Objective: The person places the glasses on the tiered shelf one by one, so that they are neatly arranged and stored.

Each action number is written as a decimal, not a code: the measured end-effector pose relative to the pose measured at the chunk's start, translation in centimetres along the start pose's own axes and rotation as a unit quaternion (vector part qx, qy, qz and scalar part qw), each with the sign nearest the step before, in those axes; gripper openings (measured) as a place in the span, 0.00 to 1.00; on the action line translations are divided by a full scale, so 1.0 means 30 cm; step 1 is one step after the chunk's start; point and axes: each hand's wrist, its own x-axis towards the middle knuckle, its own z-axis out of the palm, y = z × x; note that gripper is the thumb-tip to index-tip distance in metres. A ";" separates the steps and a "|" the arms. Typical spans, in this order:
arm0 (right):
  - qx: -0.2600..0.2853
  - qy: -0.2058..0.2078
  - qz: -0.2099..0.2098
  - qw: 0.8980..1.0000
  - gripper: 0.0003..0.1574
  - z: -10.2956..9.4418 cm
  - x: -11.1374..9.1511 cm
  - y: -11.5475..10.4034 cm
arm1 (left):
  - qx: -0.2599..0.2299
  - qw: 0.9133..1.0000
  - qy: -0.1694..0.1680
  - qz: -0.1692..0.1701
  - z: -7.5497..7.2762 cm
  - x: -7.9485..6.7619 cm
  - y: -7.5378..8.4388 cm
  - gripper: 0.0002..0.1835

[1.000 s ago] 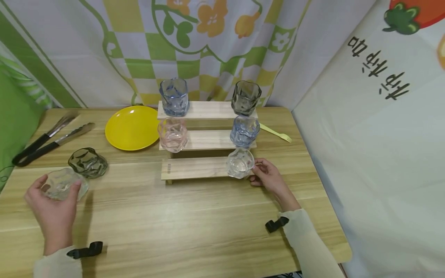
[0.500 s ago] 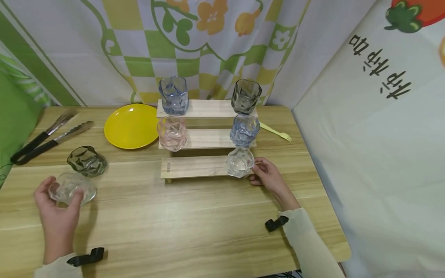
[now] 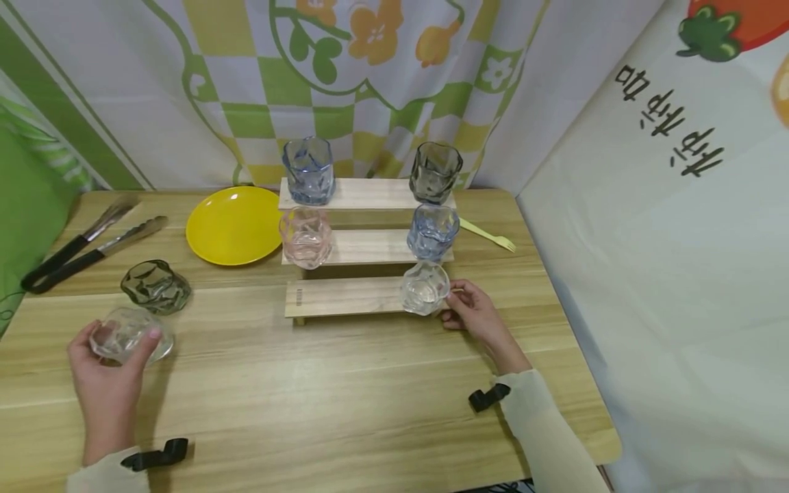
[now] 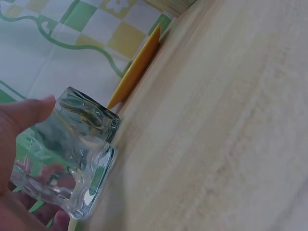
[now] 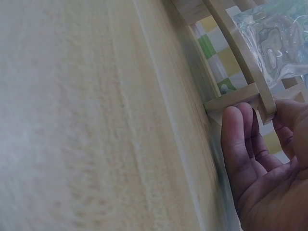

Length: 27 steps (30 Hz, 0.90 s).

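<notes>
My left hand (image 3: 111, 373) grips a clear wavy glass (image 3: 129, 335), thumb on one side and fingers round the other. In the left wrist view that glass (image 4: 72, 178) is tilted, its thick base close over the table. Right behind it a dark grey glass (image 3: 156, 287) sits on the table. My right hand (image 3: 477, 315) holds the right end of the lowest step of a three-step wooden stand (image 3: 345, 296). The right wrist view shows the fingers (image 5: 233, 130) curled about the step's end. Beside them on that step stands another clear glass (image 3: 425, 289).
The middle step carries a pink glass (image 3: 306, 239) and a blue glass (image 3: 433, 233). On the top step are a blue glass (image 3: 309, 171) and a grey glass (image 3: 435, 173). Around the stand lie a yellow plate (image 3: 234, 226), black-handled tongs (image 3: 74, 253) and a pale fork (image 3: 488, 235).
My left hand has moved right and slightly toward me with the clear glass, away from the dark grey glass. The right hand has stayed at the stand's lowest step.
</notes>
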 end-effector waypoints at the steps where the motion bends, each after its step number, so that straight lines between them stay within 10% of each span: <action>1: 0.000 -0.001 0.001 1.000 0.17 0.000 0.001 0.001 | 0.015 1.000 -0.009 0.002 -0.003 -0.003 -0.002 0.46; 7: 0.002 -0.001 0.001 1.000 0.17 -0.003 0.005 0.007 | 0.084 0.994 -0.063 0.026 -0.003 -0.015 -0.009 0.52; 17: -0.008 -0.003 0.000 1.000 0.17 -0.007 0.005 0.014 | 0.102 0.994 -0.002 0.033 0.025 -0.016 -0.021 0.47; 27: 0.000 0.000 0.001 1.000 0.16 -0.008 0.002 0.011 | 0.075 0.997 -0.032 0.013 0.030 -0.024 -0.013 0.48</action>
